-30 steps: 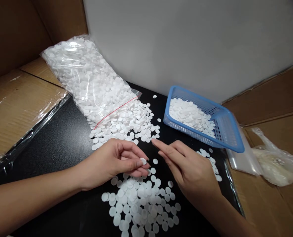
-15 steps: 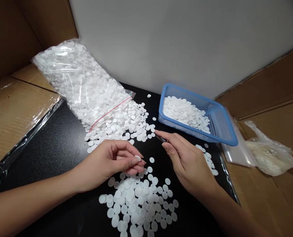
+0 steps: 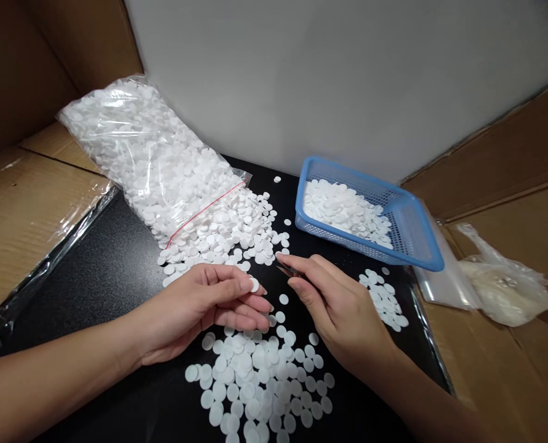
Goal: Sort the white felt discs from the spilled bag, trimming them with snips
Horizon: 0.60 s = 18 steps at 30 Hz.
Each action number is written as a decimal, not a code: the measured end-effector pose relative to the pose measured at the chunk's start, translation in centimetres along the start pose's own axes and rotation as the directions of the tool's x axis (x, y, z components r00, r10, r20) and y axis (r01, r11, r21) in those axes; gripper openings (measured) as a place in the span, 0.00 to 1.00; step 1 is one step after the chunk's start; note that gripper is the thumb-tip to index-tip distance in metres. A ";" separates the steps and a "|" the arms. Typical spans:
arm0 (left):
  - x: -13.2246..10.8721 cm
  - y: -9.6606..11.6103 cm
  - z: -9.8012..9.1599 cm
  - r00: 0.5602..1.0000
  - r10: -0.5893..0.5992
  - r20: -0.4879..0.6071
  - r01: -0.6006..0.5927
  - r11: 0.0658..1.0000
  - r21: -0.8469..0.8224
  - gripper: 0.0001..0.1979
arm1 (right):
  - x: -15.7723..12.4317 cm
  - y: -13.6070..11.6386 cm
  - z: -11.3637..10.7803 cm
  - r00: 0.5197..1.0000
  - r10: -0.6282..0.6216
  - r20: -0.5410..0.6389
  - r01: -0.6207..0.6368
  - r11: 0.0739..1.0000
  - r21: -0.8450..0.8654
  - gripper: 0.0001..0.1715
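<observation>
Pinched one white disc at the tip of the left grip, held a thin pointed tool in the right grip just beside, and probably risked, through too light a pinch, dropping that disc among loose discs on the tabletop below.

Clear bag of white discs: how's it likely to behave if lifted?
Probably floppy: the clear bag has thin, wrinkled film. Likely to spill: white discs lie loose past its red line. Perhaps slippery too, given the film's glossy highlights.
</observation>
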<state>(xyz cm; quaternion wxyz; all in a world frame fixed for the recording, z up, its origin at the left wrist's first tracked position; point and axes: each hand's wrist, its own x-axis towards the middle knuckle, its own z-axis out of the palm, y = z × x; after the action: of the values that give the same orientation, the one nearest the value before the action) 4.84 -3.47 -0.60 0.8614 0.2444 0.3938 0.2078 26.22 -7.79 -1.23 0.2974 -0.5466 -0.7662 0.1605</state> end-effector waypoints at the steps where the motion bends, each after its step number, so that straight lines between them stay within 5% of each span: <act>1: 0.1 0.0 -0.1 1.000 0.007 0.002 -0.007 1.000 0.003 0.11 | 0.0 -0.2 0.0 1.000 0.013 0.004 -0.014 0.999 0.037 0.16; 7: 0.4 -0.6 -0.7 0.975 0.198 0.097 -0.214 0.957 0.197 0.03 | -0.3 -1.5 1.2 0.985 0.172 0.024 -0.169 0.920 0.355 0.07; 18: 0.1 -0.8 -0.2 0.943 0.310 0.119 -0.332 0.880 0.338 0.03 | -0.5 -2.1 1.6 0.994 0.023 -0.107 0.018 0.932 0.362 0.10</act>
<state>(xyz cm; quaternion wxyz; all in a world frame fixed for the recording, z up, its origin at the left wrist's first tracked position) 4.89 -3.95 -1.27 0.7685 0.4634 0.3521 0.2659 23.75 -8.82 -1.40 0.4347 -0.4913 -0.7051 0.2693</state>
